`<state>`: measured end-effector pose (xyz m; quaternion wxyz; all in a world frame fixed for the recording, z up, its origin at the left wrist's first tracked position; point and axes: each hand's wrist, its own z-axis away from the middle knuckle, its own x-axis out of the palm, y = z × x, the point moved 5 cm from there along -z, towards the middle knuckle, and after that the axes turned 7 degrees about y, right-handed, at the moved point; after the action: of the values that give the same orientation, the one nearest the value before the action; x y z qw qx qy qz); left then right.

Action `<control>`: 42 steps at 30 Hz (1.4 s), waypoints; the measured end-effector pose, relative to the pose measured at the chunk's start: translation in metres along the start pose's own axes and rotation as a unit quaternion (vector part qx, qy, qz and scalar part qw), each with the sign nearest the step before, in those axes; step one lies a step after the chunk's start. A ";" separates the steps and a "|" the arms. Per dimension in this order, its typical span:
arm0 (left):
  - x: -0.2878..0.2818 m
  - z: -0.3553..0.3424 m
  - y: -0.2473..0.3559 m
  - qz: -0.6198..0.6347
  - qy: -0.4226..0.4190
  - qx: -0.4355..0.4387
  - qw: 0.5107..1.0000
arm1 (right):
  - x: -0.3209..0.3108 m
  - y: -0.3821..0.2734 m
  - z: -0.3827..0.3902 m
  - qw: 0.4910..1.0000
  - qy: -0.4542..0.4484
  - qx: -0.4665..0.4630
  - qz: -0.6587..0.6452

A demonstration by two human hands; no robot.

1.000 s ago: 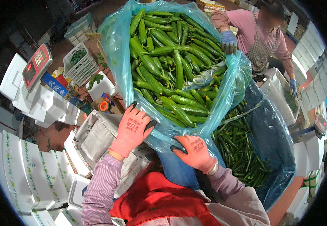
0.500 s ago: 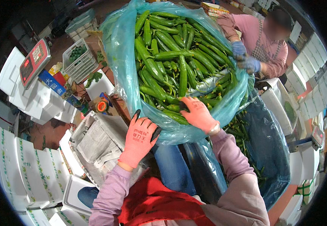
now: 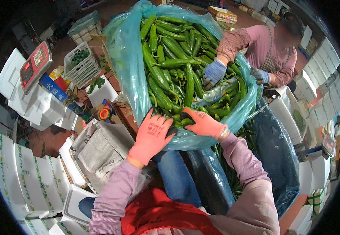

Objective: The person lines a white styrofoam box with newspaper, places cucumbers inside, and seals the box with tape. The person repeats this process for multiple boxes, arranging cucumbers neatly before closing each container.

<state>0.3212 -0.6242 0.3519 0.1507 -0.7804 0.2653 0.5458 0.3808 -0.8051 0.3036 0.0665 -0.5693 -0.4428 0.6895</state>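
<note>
A large light-blue plastic bag [image 3: 125, 58] stands open in front of me, full of green cucumbers [image 3: 174, 62]. My left hand [image 3: 151, 138], in a pink glove with dark fingertips, is at the bag's near left rim with its fingers apart. My right hand [image 3: 206, 123], gloved alike, reaches over the near rim. Its thumb and fingers close around a cucumber [image 3: 185, 121] at the near edge of the pile; the fingertips are partly hidden. Across the bag, a co-worker's blue-gloved hand [image 3: 215, 73] lies on the cucumbers, and their other glove [image 3: 260, 75] is at the right rim.
Right of my legs is a dark-blue plastic bag [image 3: 275, 156] with more cucumbers. A newspaper-lined box [image 3: 99, 149] stands at my left. Farther left are a red-faced scale [image 3: 36, 66], a white crate [image 3: 82, 66] and an orange tape roll [image 3: 104, 114]. White foam boxes line both sides.
My left hand has moved right, toward my right hand, which has shifted slightly left and down. The co-worker's one hand has moved from the rim onto the cucumbers.
</note>
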 end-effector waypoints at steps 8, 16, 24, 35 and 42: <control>-0.038 -0.018 0.023 0.333 0.247 -0.135 0.900 | -0.126 -0.088 -0.003 0.835 0.442 -0.181 -0.275; -0.039 -0.010 0.005 0.748 0.225 -0.350 0.518 | -0.130 -0.036 -0.090 0.866 0.473 0.119 0.108; -0.038 0.069 -0.011 0.785 0.167 -0.390 0.451 | -0.080 -0.024 -0.080 0.871 0.491 -0.015 0.005; -0.028 0.172 0.014 0.826 0.263 -0.387 0.313 | 0.077 -0.233 -0.009 0.955 0.198 -0.207 -0.081; -0.016 0.270 -0.007 0.788 0.319 -0.424 0.313 | 0.172 -0.220 0.049 0.952 -0.186 -0.099 -0.222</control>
<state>0.1127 -0.4730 0.2695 -0.7982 -0.2729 0.5147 0.1534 0.1898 -0.5976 0.3276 0.0776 -0.3218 -0.6286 0.7038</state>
